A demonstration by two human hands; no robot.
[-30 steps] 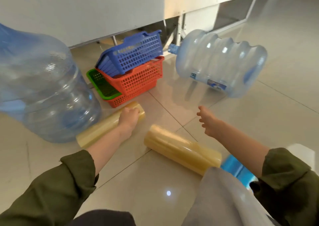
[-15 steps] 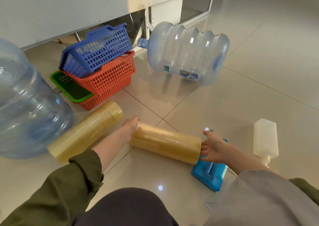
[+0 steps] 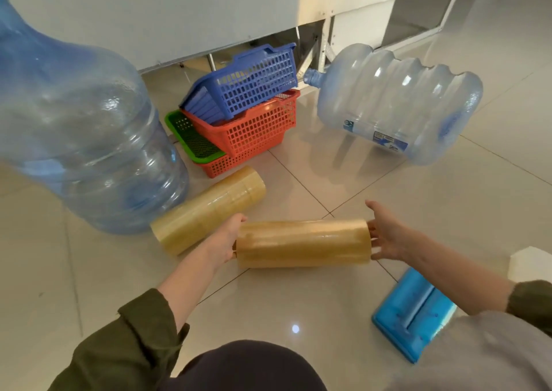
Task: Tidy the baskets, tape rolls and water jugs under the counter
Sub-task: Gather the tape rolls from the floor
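A stack of yellowish tape rolls (image 3: 303, 243) is held level, clamped end to end between my left hand (image 3: 228, 238) and my right hand (image 3: 388, 235). A second stack of tape rolls (image 3: 209, 208) lies on the floor just behind it, slanting toward the baskets. A blue basket (image 3: 248, 84) sits tilted in an orange basket (image 3: 257, 131), with a green basket (image 3: 191, 140) under them at the left. One empty water jug (image 3: 83, 140) fills the left side. Another water jug (image 3: 397, 104) lies on its side at the right, neck toward the baskets.
The white counter (image 3: 179, 11) runs along the back with a dark gap beneath it. A blue flat plastic object (image 3: 415, 313) lies on the tiles by my right forearm, and a white object (image 3: 528, 263) shows at the right edge. Shiny tiled floor stretches to the right.
My left hand left the far stack of tape rolls and both hands closed on the ends of the near stack. That stack now lies level between them, turned from its earlier slant.
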